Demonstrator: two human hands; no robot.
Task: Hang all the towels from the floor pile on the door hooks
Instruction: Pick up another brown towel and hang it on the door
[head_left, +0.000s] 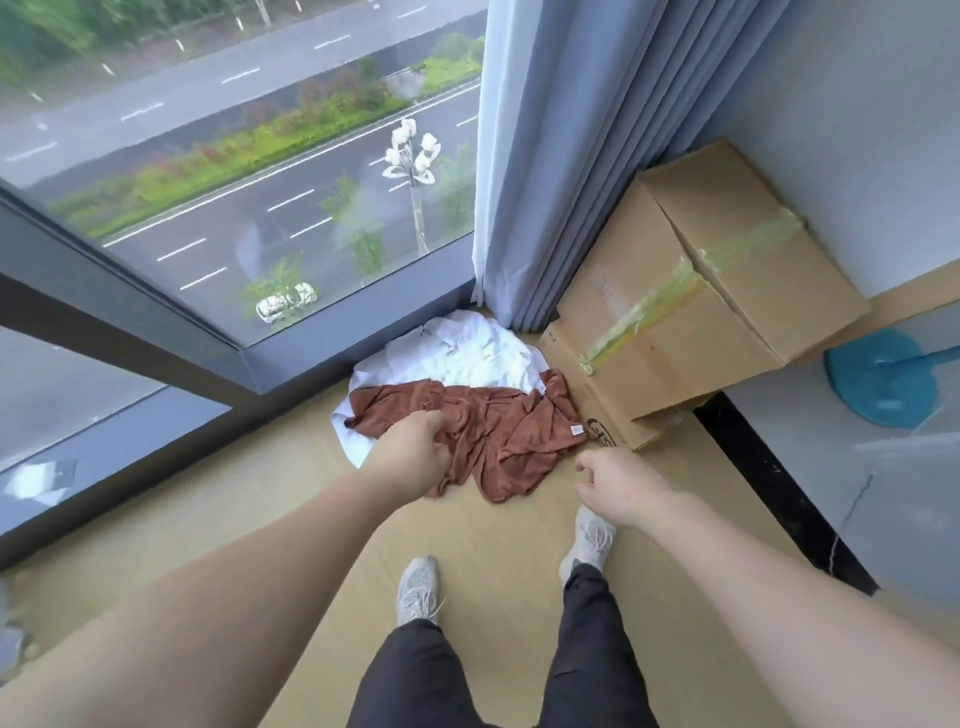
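A crumpled rust-brown towel (498, 436) lies on the floor on top of a white towel (462, 353), in the corner below the window. My left hand (413, 449) reaches down onto the brown towel's left edge, its fingers curled into the cloth. My right hand (615, 486) hovers just right of the pile, fingers loosely curled, holding nothing. No door or hooks are in view.
Two stacked cardboard boxes (691, 317) stand right of the pile against the wall. Grey-blue curtains (566, 156) hang behind the towels. A blue round mop head (880, 376) lies at the right. The large window (234, 182) fills the left. My feet stand on the tan floor (260, 519).
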